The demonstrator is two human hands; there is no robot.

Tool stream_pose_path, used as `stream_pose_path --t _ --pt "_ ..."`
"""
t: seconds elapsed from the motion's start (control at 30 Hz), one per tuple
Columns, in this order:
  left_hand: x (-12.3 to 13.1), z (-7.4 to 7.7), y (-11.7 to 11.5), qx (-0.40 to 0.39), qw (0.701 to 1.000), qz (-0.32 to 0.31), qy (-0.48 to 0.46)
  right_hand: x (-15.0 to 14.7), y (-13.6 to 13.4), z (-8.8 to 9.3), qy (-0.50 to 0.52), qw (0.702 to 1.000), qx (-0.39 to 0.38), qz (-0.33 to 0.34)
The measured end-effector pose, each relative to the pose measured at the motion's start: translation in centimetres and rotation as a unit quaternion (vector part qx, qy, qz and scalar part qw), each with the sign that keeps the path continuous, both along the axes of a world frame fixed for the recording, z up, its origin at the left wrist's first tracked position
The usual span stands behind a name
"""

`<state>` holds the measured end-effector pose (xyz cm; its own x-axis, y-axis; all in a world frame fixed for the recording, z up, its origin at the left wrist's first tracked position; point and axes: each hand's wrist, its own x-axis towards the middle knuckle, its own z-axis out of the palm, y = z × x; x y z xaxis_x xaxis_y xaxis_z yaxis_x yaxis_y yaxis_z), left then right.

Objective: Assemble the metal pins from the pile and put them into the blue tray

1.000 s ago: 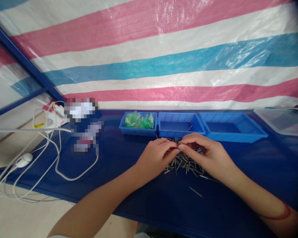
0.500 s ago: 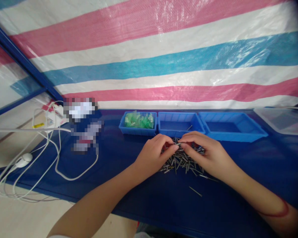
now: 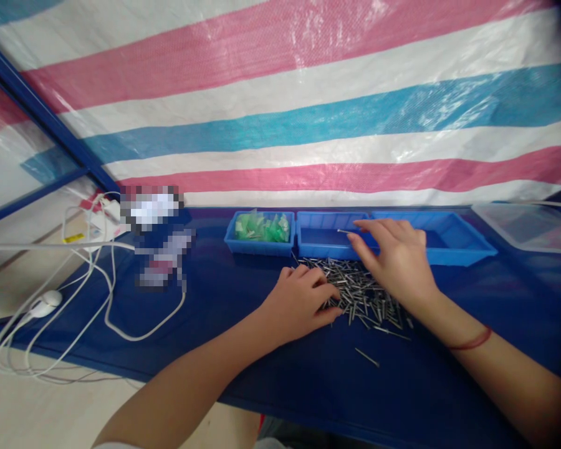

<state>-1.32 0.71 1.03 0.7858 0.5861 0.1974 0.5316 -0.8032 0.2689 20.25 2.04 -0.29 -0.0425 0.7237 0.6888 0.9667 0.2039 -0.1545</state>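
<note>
A loose pile of thin, rivet-like metal pins (image 3: 355,290) lies on the dark blue table, in front of several blue bins. My left hand (image 3: 306,302) rests at the pile's left side, thumb and forefinger apart, with nothing visible between them. Over the middle blue bin (image 3: 325,252) reaches my right hand (image 3: 397,259). At its thumb tip sticks out one metal pin (image 3: 344,231), seemingly held lightly near its end; the fingers behind are partly hidden. A single stray pin (image 3: 367,357) lies nearer the table's front edge.
The left blue bin (image 3: 259,249) holds green plastic packets (image 3: 264,227). The right blue bin (image 3: 460,257) stands partly behind my right hand. A translucent lid-like tray (image 3: 523,234) is at the far right. White cables (image 3: 110,305) and a power strip (image 3: 100,227) crowd the left.
My hands were together above the pile, fingers meeting around a pin. Now they are apart: the right has moved up over the middle bin, the left has lowered onto the pile.
</note>
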Motion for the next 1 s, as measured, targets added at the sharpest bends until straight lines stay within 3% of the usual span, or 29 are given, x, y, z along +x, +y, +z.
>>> stream_pose_path --t 0.27,0.43,0.53,0.77,1.0 --pt "0.3 -0.3 -0.4 0.077 0.996 0.0 0.054 -0.8 -2.1 0.5 0.056 0.995 -0.038 0.079" --pt "0.5 -0.4 -0.5 0.085 0.994 0.004 0.062 -1.4 -3.2 0.9 0.066 0.987 -0.055 0.136" --pt "0.5 -0.2 -0.5 0.062 0.997 0.01 0.043 -1.7 -3.6 1.4 0.076 0.978 -0.072 0.179" --pt "0.5 0.3 0.2 -0.069 0.99 0.076 -0.093 -2.1 -3.8 1.6 0.151 0.941 -0.146 0.267" --pt "0.6 0.3 0.5 -0.114 0.976 0.059 -0.175 -2.2 -4.0 1.4 0.231 0.92 -0.197 0.248"
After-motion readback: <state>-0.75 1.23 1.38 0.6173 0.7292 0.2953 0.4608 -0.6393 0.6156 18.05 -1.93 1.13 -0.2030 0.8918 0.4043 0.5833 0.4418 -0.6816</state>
